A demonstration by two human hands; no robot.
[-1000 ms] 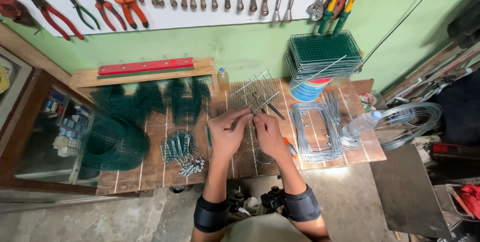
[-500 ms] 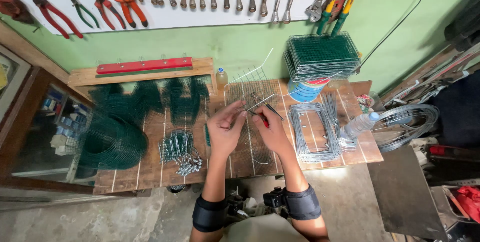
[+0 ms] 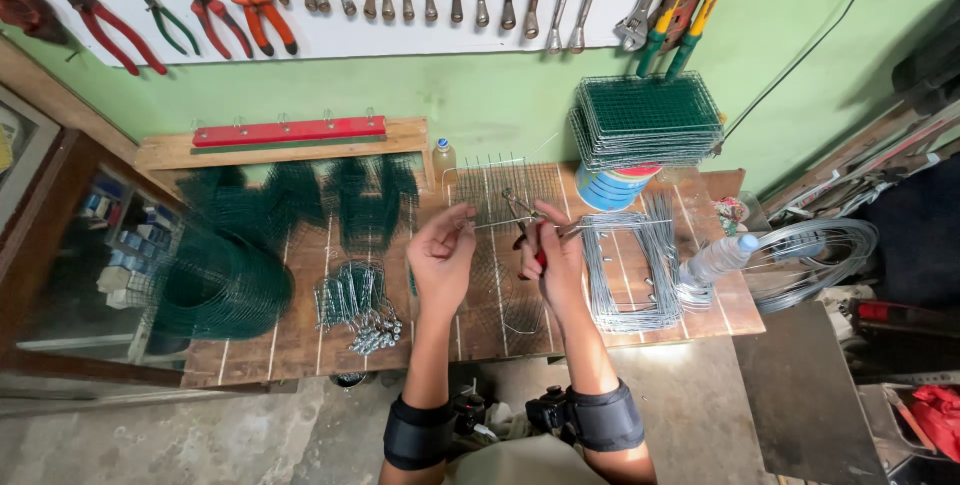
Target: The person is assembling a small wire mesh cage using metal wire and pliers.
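My left hand (image 3: 442,256) pinches the end of a thin grey wire (image 3: 500,225) above the wooden workbench (image 3: 300,340). My right hand (image 3: 553,250) grips small pliers (image 3: 522,213) whose jaws close on the same wire. A bare wire mesh panel (image 3: 490,190) lies flat on the bench just behind both hands. A loose wire loop (image 3: 520,315) rests on the bench beneath my right wrist.
Bent grey wire frames (image 3: 630,265) lie to the right, beside a plastic bottle (image 3: 720,255) and a wire coil (image 3: 815,255). Green mesh panels (image 3: 648,120) sit on a striped tub (image 3: 618,185). Green wire rings (image 3: 220,285), hooks (image 3: 355,300) lie left. Tools hang on the wall.
Both hands have lifted slightly toward the back of the bench, and the wire between them now runs level from the left fingers to the pliers.
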